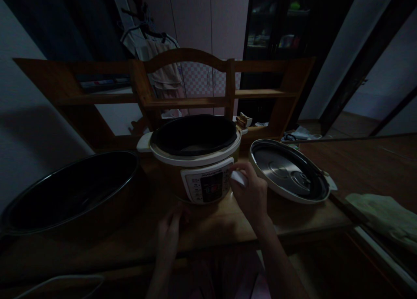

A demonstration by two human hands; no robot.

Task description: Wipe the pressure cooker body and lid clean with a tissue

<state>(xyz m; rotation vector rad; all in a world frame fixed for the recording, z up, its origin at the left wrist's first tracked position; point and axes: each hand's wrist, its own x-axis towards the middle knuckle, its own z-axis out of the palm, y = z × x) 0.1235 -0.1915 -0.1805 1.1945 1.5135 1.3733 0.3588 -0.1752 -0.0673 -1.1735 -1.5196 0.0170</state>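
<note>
An open electric pressure cooker (195, 160) stands on the wooden table (202, 227), its dark inner pot showing. My right hand (249, 190) is closed on a small white cloth or tissue (237, 176) and presses it against the cooker's front beside the control panel (210, 185). My left hand (169, 234) lies on the table just in front of the cooker with its fingers loosely stretched and nothing in it. The cooker's lid (289, 171) lies upside down to the right of my right hand.
A large dark basin or wok (71, 190) fills the table's left side. A wooden shelf rack (182, 95) stands behind the cooker. A pale green cloth (381, 210) lies at the right. The room is dim.
</note>
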